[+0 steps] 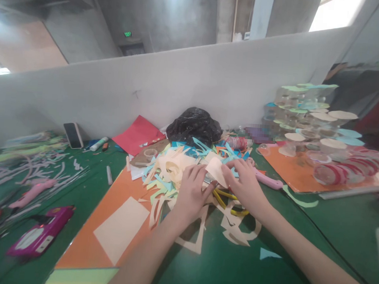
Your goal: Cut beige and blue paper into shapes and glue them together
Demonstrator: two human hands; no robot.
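Note:
Both my hands meet over a heap of paper scraps (174, 167) in cream, blue and green on the green table (226, 265). My left hand (191, 189) and my right hand (243, 182) pinch a small cream paper piece (216, 170) between their fingers. Under my right hand lie scissors with yellow handles (227, 196). Cream cut-out leftovers (238, 232) lie just in front of my wrists.
An orange sheet (88, 243) with a cream rectangle (120, 228) lies at the left front. A magenta glue gun (40, 231), a phone (73, 134), a red sheet (138, 134), a black bag (193, 124) and stacked clear cups with paper discs (314, 124) surround the heap. A grey partition (148, 87) stands behind.

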